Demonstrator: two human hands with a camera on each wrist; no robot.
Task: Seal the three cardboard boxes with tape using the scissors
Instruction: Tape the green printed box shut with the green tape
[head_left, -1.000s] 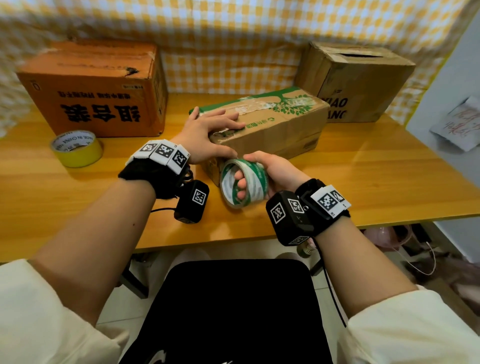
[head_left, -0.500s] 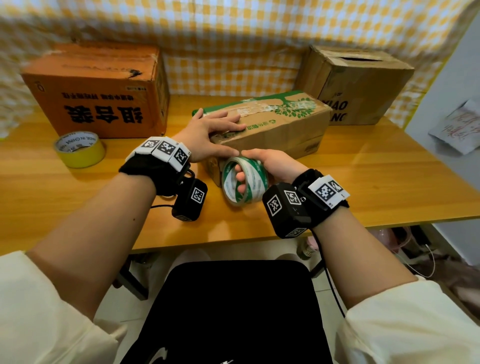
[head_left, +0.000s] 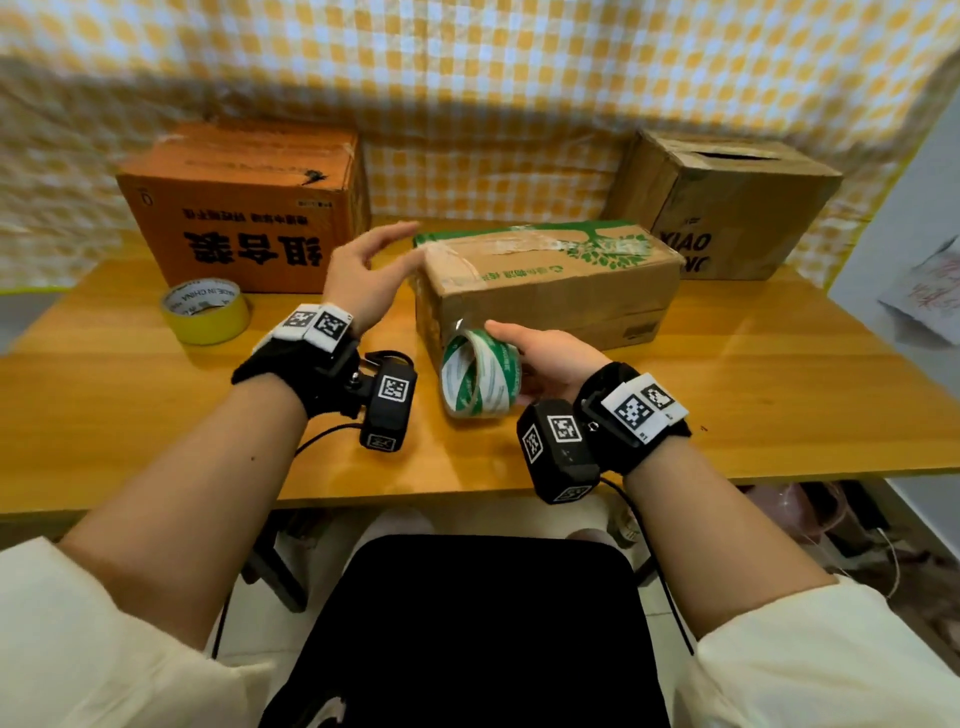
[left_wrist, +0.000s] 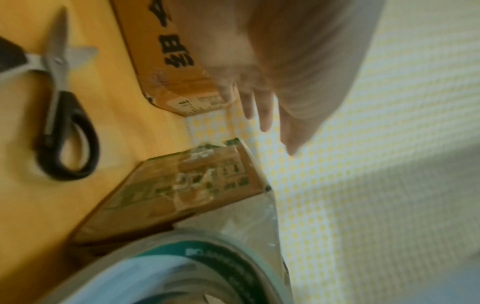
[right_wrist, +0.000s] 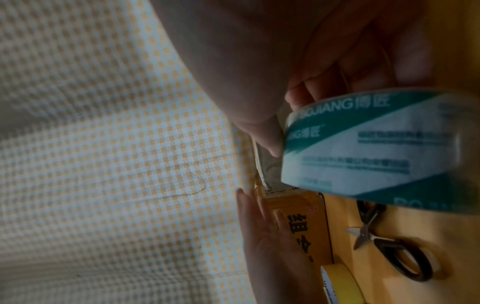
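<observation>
left hand (head_left: 363, 275) lifted off green-printed box (head_left: 550, 280) (fingers now spread)

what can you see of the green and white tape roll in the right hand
The green and white roll of clear packing tape is a wide ring with a hollow core, its label printed in teal-green diagonal bands with small text. The right hand grips it, fingers curled through the core, holding it upright on edge by the near end of the green-printed cardboard box. A clear strip runs from the roll up that end onto the top. The wooden table lies beneath it; whether the roll touches it is unclear.
</observation>
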